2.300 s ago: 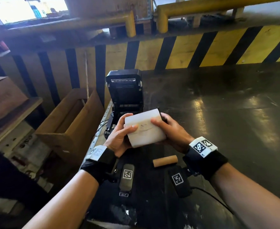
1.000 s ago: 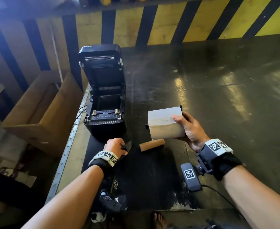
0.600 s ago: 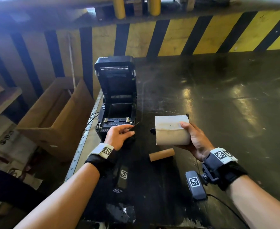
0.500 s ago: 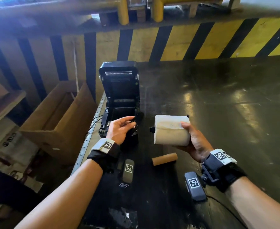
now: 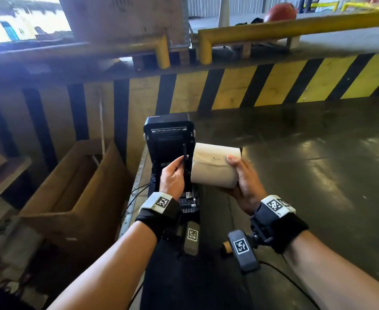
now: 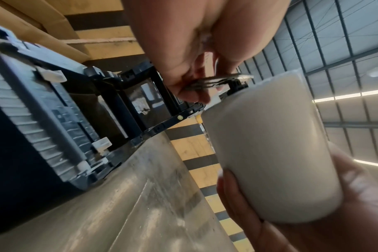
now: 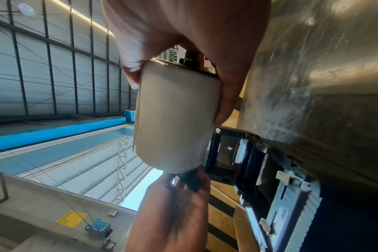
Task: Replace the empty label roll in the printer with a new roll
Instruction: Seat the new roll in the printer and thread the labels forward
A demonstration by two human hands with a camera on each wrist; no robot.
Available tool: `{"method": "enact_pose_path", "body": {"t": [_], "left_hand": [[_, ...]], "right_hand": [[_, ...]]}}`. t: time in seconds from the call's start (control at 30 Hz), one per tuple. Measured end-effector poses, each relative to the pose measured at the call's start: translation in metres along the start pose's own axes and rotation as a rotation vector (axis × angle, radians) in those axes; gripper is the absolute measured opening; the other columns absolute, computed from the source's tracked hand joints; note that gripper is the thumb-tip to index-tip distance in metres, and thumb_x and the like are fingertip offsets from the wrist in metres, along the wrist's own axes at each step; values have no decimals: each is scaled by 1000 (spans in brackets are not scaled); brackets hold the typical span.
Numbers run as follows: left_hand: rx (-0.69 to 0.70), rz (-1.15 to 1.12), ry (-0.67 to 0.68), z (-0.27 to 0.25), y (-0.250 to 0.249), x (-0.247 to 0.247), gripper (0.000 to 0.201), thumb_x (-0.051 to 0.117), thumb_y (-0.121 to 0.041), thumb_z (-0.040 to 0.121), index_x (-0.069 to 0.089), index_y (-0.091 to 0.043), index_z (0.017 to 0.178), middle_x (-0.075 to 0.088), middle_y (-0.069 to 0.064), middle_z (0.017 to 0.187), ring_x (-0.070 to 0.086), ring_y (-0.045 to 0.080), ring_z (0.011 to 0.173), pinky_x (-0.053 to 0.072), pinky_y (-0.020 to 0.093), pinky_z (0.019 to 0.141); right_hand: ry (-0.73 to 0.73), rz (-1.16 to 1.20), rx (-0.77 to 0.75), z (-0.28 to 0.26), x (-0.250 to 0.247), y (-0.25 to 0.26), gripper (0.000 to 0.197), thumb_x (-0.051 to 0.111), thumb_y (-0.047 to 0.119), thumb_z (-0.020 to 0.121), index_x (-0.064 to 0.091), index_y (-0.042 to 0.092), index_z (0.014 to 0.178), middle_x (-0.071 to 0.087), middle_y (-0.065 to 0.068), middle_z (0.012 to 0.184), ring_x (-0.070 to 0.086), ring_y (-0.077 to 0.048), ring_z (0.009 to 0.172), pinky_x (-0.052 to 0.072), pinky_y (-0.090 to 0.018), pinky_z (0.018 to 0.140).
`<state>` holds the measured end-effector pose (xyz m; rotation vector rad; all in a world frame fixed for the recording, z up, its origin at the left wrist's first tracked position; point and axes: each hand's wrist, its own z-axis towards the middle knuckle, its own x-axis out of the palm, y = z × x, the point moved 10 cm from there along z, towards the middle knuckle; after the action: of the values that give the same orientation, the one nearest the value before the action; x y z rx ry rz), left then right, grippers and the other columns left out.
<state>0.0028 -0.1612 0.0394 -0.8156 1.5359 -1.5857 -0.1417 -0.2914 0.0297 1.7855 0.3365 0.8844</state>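
The black label printer stands with its lid up at the table's left edge, its bay visible in the left wrist view. My right hand grips the new white label roll sideways in front of the printer, thumb on top. A black end piece shows at the roll's right end. My left hand pinches a flat black holder piece upright against the roll's left end. The right wrist view shows that piece touching the roll. The empty brown core lies on the table, mostly hidden behind my right wrist.
An open cardboard box stands below the table to the left. A yellow-and-black striped wall with yellow rails closes the back. The dark metal table stretches right. A cable trails from my right wrist.
My left hand picked the black holder piece up off the table and brought it to the roll's left end. Both hands rose and now sit in front of the open printer.
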Motion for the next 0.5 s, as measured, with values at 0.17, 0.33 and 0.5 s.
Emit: {"method": "enact_pose_path", "body": {"t": [0.17, 0.33, 0.5], "left_hand": [[50, 133, -1, 21, -11, -23, 42, 42, -17, 84, 64, -10, 120, 68, 11, 117, 62, 28, 112, 48, 48, 101], [88, 310, 83, 29, -16, -37, 42, 42, -13, 86, 62, -10, 123, 64, 13, 115, 61, 31, 109, 48, 49, 98], [91, 432, 218, 36, -1, -48, 49, 40, -28, 74, 64, -18, 116, 70, 9, 108, 65, 29, 103, 53, 47, 90]], "right_hand": [[-37, -103, -87, 5, 21, 2, 60, 75, 49, 57, 62, 30, 112, 67, -6, 115, 62, -30, 109, 48, -61, 92], [-39, -147, -128, 6, 40, 2, 47, 76, 48, 57, 67, 35, 101, 70, -3, 110, 63, -28, 108, 48, -60, 94], [-13, -171, -155, 1, 60, 0, 27, 72, 43, 57, 72, 40, 84, 75, 8, 89, 63, -27, 105, 47, -59, 96]]}}
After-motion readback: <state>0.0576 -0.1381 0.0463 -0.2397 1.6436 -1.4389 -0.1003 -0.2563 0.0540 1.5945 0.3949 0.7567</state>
